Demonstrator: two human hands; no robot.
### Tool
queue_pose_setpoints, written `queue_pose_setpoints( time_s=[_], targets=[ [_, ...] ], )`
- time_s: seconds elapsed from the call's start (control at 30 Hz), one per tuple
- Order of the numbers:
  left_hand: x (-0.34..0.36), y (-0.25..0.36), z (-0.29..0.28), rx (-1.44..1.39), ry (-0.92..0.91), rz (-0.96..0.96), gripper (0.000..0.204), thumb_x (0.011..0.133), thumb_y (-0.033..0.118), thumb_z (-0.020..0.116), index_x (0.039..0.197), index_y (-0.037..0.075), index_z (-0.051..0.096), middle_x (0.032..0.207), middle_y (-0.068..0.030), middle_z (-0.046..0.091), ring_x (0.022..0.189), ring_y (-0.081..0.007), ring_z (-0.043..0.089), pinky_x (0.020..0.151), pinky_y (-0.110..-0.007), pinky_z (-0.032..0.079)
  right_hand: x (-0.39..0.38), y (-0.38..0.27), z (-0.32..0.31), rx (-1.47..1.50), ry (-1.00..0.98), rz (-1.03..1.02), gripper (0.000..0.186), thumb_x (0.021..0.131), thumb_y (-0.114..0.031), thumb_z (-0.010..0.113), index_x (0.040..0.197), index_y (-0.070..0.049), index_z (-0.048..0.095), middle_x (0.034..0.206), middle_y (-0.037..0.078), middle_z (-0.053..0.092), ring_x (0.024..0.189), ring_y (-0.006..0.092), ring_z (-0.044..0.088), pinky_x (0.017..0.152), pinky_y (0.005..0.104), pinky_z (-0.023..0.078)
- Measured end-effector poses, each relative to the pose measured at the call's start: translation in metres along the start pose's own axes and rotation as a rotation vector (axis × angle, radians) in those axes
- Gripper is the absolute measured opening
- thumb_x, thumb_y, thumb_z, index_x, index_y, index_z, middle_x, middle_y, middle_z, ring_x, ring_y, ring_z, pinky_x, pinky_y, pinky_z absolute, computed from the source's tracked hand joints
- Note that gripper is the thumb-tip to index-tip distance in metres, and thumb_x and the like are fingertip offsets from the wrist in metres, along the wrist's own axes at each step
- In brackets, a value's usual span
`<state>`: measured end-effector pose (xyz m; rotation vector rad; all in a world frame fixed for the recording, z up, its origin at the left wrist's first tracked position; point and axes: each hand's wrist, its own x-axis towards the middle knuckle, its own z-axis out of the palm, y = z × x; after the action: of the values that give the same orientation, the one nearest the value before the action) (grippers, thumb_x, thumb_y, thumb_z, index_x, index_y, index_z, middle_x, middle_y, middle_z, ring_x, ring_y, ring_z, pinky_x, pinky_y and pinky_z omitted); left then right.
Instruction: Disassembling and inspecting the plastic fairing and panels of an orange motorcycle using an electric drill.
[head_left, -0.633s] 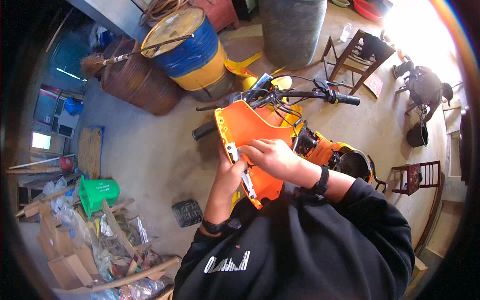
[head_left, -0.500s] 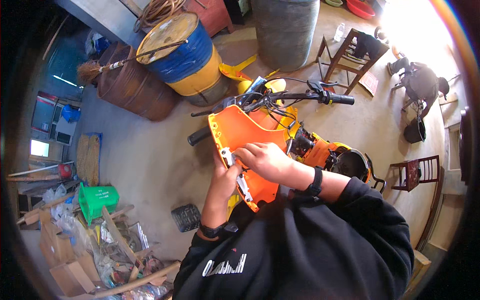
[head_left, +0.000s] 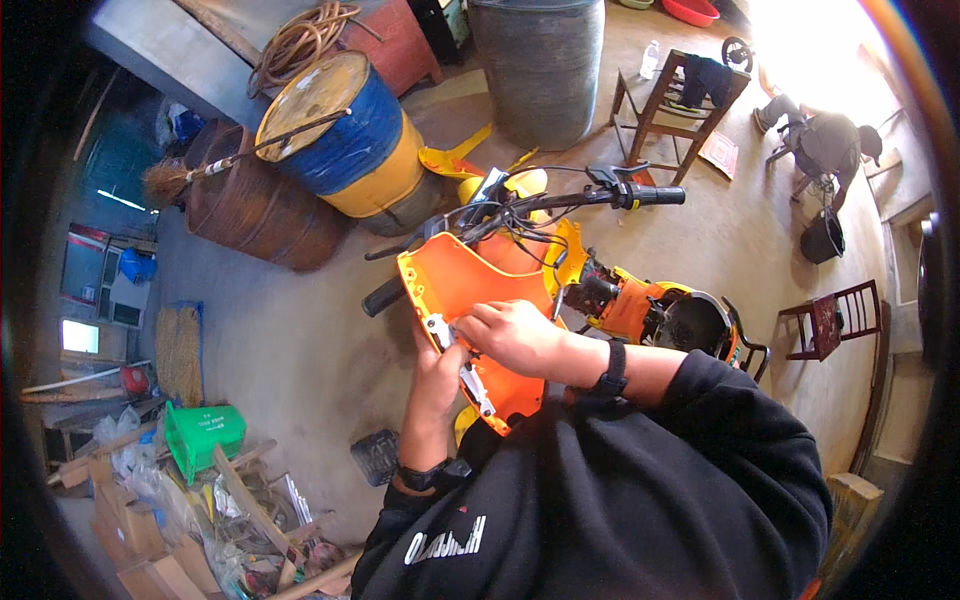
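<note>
An orange plastic scooter panel [head_left: 440,268] is held in front of me, its hollow side facing up. Along its left edge lies a whitish strip-shaped part [head_left: 477,390] with small dark spots, partly covered by my fingers. My left hand [head_left: 436,378] is closed round that edge, thumb on the strip and fingers behind the panel. Over the panel's middle, my right hand [head_left: 512,338] has its fingers curled and pressed together against the strip's upper part; whatever its fingertips pinch is hidden. Just beyond is the scooter's handlebar [head_left: 590,198] with loose black cables [head_left: 515,222].
The scooter's orange rear body [head_left: 632,305] is at right. Blue-yellow [head_left: 345,140], rusty [head_left: 255,215] and grey [head_left: 540,75] drums stand beyond. A green bin [head_left: 203,440] sits among scrap at left. Chairs [head_left: 690,105] and a seated person [head_left: 828,145] are at right.
The view has shifted slightly, so the scooter and chairs appear farther left. Both hands stay at the same strip on the panel, with little change in their grip.
</note>
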<state>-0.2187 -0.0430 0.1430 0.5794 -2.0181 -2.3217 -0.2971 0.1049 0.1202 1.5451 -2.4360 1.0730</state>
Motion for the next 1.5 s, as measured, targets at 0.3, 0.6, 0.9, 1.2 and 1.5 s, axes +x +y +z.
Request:
queue_pose_setpoints(
  time_s=[0.3,0.6,0.9,1.2,1.5],
  targets=[
    [-0.004,0.005,0.003,0.024,0.024,-0.034,0.058,0.081,-0.002,0.046,0.137,0.009,0.04,0.117,-0.0042,0.054,0.1,-0.0139,0.057,0.081,-0.027,0.049,0.0,-0.001,-0.005,0.038,0.074,0.017,0.019,0.081,-0.018,0.062,0.095,-0.006,0.056,0.088,0.01,0.06,0.083,0.0302,0.066,0.066,0.0413,0.055],
    [-0.001,0.005,0.006,0.002,0.019,-0.053,0.07,0.079,-0.001,0.048,0.145,0.005,0.027,0.12,-0.0085,0.05,0.097,-0.0155,0.055,0.079,-0.029,0.049,-0.001,0.0,-0.001,-0.003,-0.046,0.061,0.02,0.08,-0.017,0.062,0.095,-0.004,0.056,0.088,0.011,0.06,0.082,0.0307,0.066,0.066,0.0415,0.055],
    [-0.003,0.01,0.011,0.042,0.022,0.02,0.062,0.078,-0.003,0.047,0.139,0.008,0.039,0.114,-0.0047,0.054,0.095,-0.0134,0.057,0.075,-0.027,0.049,0.0,0.003,-0.006,0.078,0.098,-0.005,0.02,0.08,-0.016,0.062,0.097,-0.006,0.058,0.088,0.01,0.058,0.082,0.0307,0.066,0.066,0.0421,0.055],
    [0.001,0.013,0.012,0.093,0.002,-0.009,0.06,0.08,-0.002,0.047,0.139,0.008,0.038,0.115,-0.0045,0.054,0.094,-0.0132,0.056,0.076,-0.027,0.049,0.002,0.006,0.003,0.01,-0.024,0.092,0.023,0.079,-0.016,0.062,0.098,-0.005,0.058,0.085,0.011,0.059,0.078,0.0311,0.066,0.065,0.0417,0.055],
    [0.005,0.01,0.014,-0.005,0.004,-0.005,0.063,0.08,0.0,0.048,0.14,0.004,0.03,0.119,-0.0075,0.051,0.091,-0.0119,0.055,0.075,-0.027,0.049,0.002,0.009,-0.008,0.077,0.156,-0.055,0.025,0.079,-0.017,0.063,0.099,-0.005,0.057,0.092,0.01,0.057,0.084,0.0292,0.065,0.067,0.0409,0.054]
  ],
)
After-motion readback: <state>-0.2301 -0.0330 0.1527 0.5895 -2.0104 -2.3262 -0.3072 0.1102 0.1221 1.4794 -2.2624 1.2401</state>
